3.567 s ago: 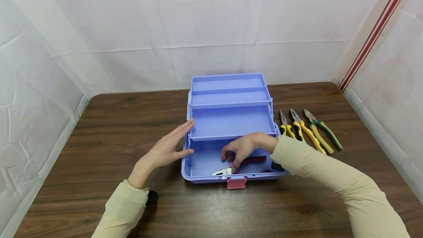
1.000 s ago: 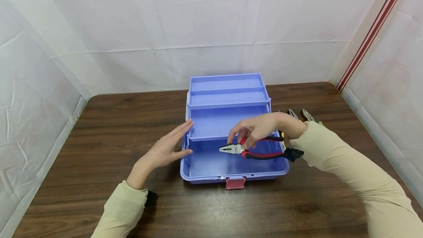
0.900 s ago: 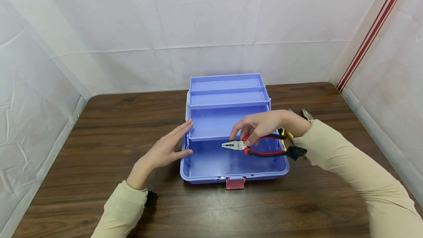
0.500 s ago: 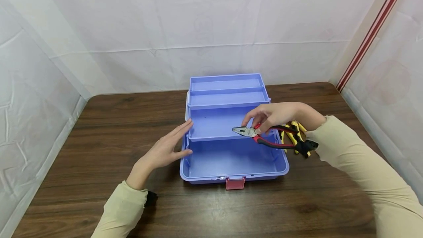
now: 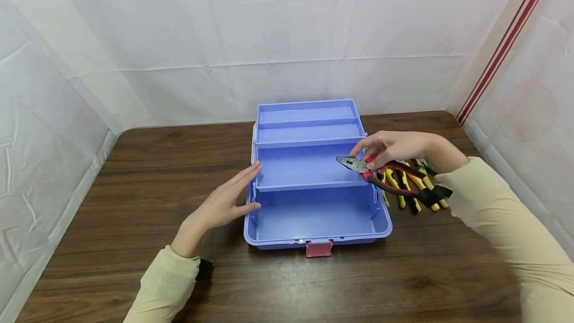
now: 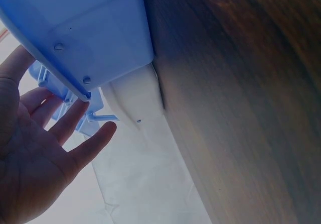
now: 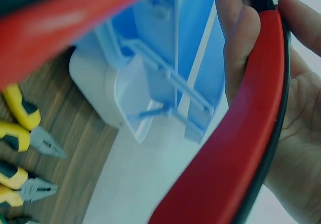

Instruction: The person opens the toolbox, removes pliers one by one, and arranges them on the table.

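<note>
I have the red-and-black-handled combination pliers [image 5: 381, 173] pinched in my right hand [image 5: 394, 147], fingers curled round the tool just behind its steel head, handles trailing back under the wrist. From that grip, the pliers hang in the air over the right rim of the open lilac plastic cantilever toolbox [image 5: 314, 203], clear of its bottom compartment, which shows nothing in it from the head view. Judging by that, the lifting out is done and the setting down is left: just under and beyond the grip lie the yellow-handled pliers [image 5: 396, 183] and a green-handled pair [image 5: 426, 167] in a row on the dark wooden tabletop [image 5: 134, 173].

The pliers' long axis runs roughly level, nose pointing away from the grip toward the toolbox's middle tray, handles slanting down toward my sleeve.

My left hand [image 5: 221, 203] is flat, fingers straight, resting against the toolbox's left wall and holding nothing; the left wrist view shows the fingertips [image 6: 83, 111] at the box edge.
</note>
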